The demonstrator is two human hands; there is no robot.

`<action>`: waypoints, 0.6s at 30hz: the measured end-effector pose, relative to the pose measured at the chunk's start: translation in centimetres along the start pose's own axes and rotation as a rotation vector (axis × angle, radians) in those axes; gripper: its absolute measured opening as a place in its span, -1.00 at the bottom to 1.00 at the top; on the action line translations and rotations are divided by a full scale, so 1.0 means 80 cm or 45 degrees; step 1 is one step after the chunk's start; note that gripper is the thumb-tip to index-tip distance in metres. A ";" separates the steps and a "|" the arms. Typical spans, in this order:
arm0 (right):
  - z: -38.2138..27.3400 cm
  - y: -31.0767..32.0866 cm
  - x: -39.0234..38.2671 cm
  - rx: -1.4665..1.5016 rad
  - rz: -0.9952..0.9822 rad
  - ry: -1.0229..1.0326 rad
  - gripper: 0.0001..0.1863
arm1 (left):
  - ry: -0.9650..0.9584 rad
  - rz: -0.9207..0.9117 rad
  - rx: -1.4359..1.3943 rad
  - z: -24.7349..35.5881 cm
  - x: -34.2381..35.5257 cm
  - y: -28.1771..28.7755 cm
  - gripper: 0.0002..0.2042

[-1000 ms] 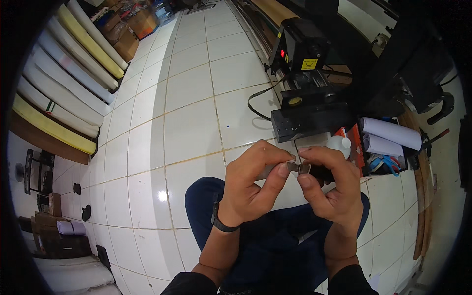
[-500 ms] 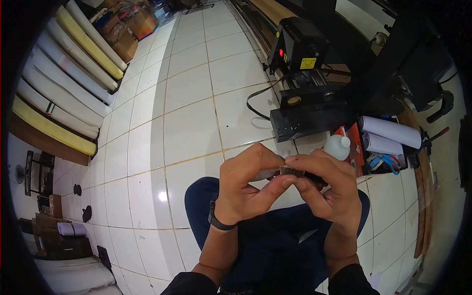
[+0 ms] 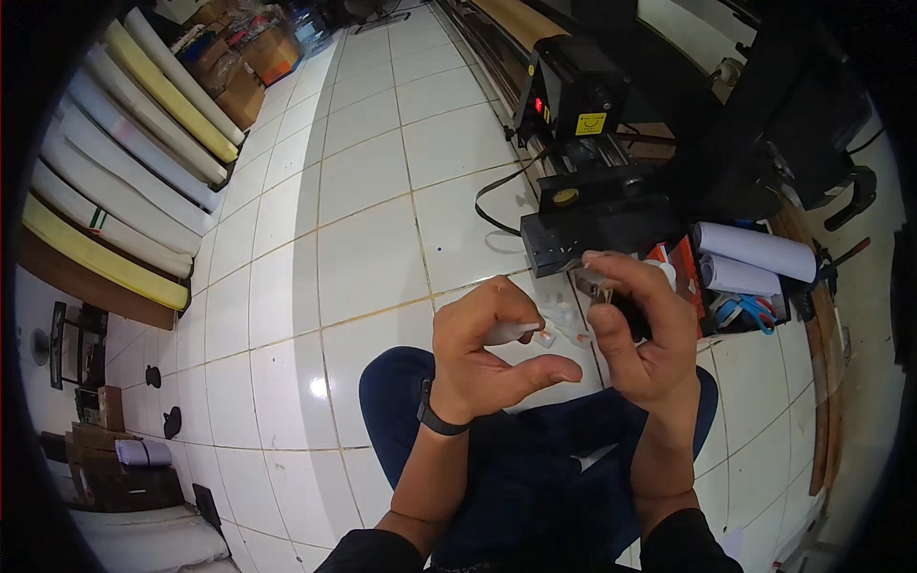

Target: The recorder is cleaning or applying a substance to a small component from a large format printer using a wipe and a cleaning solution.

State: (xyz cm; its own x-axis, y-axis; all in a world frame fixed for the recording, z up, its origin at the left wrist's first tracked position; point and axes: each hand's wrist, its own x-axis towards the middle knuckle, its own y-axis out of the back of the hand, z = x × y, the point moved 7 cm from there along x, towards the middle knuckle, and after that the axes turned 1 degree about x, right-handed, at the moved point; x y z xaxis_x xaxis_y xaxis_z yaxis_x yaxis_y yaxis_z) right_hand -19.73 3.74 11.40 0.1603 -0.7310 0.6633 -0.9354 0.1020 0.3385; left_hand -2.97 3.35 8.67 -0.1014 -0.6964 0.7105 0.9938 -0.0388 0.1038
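Note:
My left hand (image 3: pixel 482 353) has its fingers curled round a slim pale object (image 3: pixel 511 331), partly hidden, while its thumb stretches apart. Just to its right, my right hand (image 3: pixel 645 334) pinches a small metal piece (image 3: pixel 600 292) between thumb and index finger; something dark behind it is too obscured to name. Some small white items (image 3: pixel 564 315) with orange bits lie on the floor beyond and between my hands. Dark-clothed legs (image 3: pixel 401 382) are beneath my arms. A white bottle (image 3: pixel 667 273) is partly hidden behind my right hand.
A black machine (image 3: pixel 592 220) with a hanging cable stands ahead right. A box (image 3: pixel 688 286) holds paper rolls (image 3: pixel 755 248) and blue-handled scissors (image 3: pixel 755 310). Large rolls (image 3: pixel 129 143) line the left side, with cardboard boxes (image 3: pixel 239 95) farther back on the tiled floor (image 3: pixel 363 239).
My hands were together on the metal piece and have moved apart. My right hand has risen with the piece, and my left thumb has opened away from it.

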 end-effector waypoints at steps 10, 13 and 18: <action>0.030 0.029 -0.010 -0.243 0.065 -0.388 -0.69 | 0.018 0.017 0.030 -0.003 -0.005 0.002 -0.49; 0.018 0.030 0.003 -0.250 0.123 -0.171 -0.56 | 0.012 0.038 -0.013 -0.003 -0.009 0.003 -0.51; -0.007 0.013 -0.005 0.098 -0.183 -0.225 -0.46 | 0.095 0.005 -0.251 -0.002 -0.009 -0.007 -0.70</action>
State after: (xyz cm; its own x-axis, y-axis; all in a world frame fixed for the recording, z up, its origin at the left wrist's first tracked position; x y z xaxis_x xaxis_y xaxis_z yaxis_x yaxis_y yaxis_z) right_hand -20.56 4.51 11.83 0.2422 -0.8418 0.4824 -0.9292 -0.0582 0.3648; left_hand -3.46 3.76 8.01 -0.1016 -0.7479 0.6561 0.9844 -0.1708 -0.0422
